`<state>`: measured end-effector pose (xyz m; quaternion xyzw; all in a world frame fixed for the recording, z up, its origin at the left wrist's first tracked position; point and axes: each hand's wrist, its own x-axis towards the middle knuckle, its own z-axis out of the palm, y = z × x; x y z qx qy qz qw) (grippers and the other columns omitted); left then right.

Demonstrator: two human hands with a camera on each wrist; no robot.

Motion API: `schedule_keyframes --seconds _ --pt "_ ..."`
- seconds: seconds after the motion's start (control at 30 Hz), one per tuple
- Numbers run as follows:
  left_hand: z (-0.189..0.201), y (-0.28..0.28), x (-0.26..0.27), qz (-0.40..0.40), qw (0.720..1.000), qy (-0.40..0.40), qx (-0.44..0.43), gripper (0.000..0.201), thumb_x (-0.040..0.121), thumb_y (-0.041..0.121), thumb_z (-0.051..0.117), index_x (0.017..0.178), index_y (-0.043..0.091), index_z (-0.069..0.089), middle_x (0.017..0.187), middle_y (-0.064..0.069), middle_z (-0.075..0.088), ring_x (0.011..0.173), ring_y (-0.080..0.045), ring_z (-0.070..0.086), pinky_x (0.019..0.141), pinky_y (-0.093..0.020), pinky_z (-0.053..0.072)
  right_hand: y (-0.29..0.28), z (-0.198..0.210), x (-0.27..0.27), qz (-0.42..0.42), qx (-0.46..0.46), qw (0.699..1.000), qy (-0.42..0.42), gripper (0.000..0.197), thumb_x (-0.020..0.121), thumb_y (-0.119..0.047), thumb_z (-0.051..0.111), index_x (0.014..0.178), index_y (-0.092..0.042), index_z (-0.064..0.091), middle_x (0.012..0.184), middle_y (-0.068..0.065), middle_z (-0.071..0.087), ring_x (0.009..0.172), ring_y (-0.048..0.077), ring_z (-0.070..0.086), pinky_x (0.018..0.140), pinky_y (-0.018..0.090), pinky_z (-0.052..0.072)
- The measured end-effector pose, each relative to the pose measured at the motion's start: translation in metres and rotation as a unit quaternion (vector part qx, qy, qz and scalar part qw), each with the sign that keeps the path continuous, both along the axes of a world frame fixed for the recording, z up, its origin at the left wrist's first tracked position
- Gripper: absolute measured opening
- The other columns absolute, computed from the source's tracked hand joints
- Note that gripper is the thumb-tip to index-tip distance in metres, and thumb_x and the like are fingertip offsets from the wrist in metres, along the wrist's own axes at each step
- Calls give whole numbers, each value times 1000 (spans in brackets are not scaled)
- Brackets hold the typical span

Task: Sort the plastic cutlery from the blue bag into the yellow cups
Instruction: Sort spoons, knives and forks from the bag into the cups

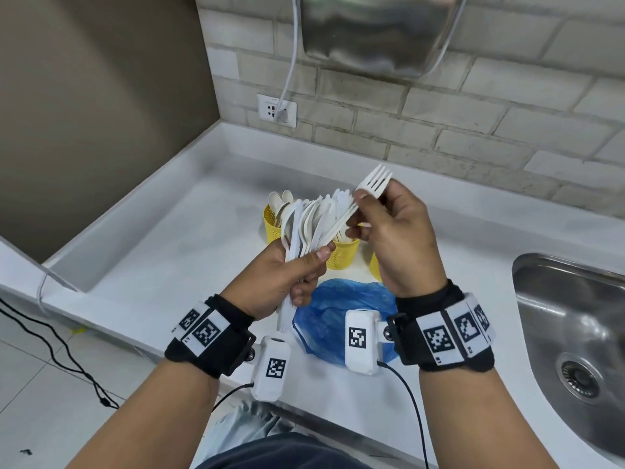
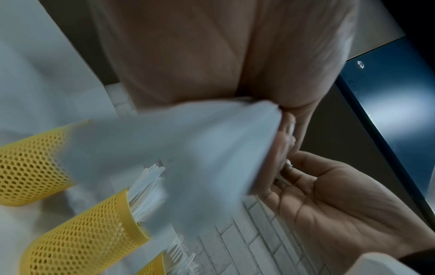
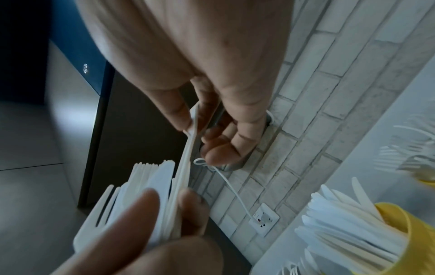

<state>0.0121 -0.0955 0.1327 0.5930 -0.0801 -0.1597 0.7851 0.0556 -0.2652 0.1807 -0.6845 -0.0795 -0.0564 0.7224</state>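
The right hand (image 1: pixel 394 238) pinches one white fork (image 1: pixel 363 194) between its thumb and fingers (image 3: pixel 179 111). The prongs of the fork point up toward 1 o'clock, and its handle slants down toward 7 o'clock into the bunch below.

The left hand (image 1: pixel 287 279) is curled tight around a bunch of white cutlery (image 1: pixel 311 221). The thumb lies across the front of the handles. The tops fan out above the hand, toward 12 and 1 o'clock. Forks and knives show in the bunch in the right wrist view.

Both hands are up in the air over the white bench (image 1: pixel 176 231).

Just behind the hands stand the yellow cups (image 1: pixel 341 253), with mesh sides. The cup at 10 o'clock from the hands has spoons (image 1: pixel 280 201) in it. The middle cup sits right behind the bunch and has white pieces standing in it. A third cup peeks out behind the right hand, mostly hidden.

The blue bag (image 1: pixel 324 316) lies flat and crumpled on the bench under the wrists, at 6 o'clock from the cups.

A steel sink (image 1: pixel 571 319) is at 3 o'clock. A wall plug (image 1: pixel 276 110) with a white cord is on the brick wall at 11 o'clock.
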Motion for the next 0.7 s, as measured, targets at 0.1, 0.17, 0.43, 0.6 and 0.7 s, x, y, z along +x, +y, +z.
schedule_keyframes --seconds 0.1,0.17,0.43,0.6,0.7 --pt "1 1 3 -4 1000 -4 3 22 96 27 60 110 11 57 63 -1 33 48 -13 28 47 -23 30 -3 15 2 -55 83 994 -43 15 103 -3 46 94 -13 52 82 9 64 70 32 71 63 39 57" --pt "2 2 7 -9 1000 -21 11 19 98 26 58 109 11 57 64 -4 26 50 -15 26 47 -23 32 -6 26 0 -72 62 989 -118 16 106 -4 39 98 -17 44 87 12 64 63 39 70 58 42 58" --pt "6 12 30 19 1000 -3 -11 10 96 25 59 94 15 59 63 0 25 53 -16 22 49 -25 26 16 37 -7 -100 -75 970 -210 15 95 -9 65 109 -12 58 60 -15 45 52 6 39 52 26 39" --pt "8 20 39 42 999 -6 15 8 93 16 60 87 13 63 60 1 35 51 -14 30 49 -26 27 45 15 -3 -28 -178 980 -89 9 88 -18 73 80 -18 68 48 -7 30 44 13 31 50 27 35" --pt "8 26 42 49 997 -20 50 37 102 5 51 135 21 59 65 0 40 52 -13 34 49 -27 30 53 9 3 -23 -210 975 -73 10 88 -26 75 83 -21 69 46 -10 37 44 9 38 55 25 37"
